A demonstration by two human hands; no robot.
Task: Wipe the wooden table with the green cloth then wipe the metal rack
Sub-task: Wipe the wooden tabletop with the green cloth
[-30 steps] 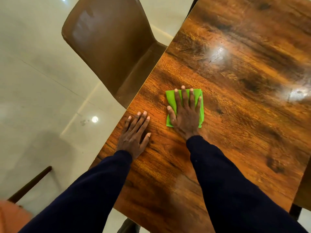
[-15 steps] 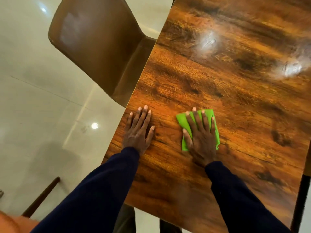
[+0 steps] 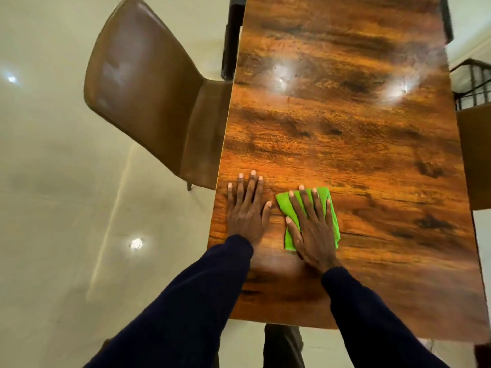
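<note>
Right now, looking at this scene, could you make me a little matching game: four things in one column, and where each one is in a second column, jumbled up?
Column one:
1. left hand
2. right hand
3. green cloth
4. brown chair

Column two:
A. stands at the left side of the wooden table
B. lies flat on the bare tabletop
C. lies spread under a palm
D. presses down on the cloth

Pairs: 1-B, 2-D, 3-C, 4-A

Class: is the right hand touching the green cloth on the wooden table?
Touching. Head view: the right hand lies flat on the green cloth, fingers spread over it.
</note>
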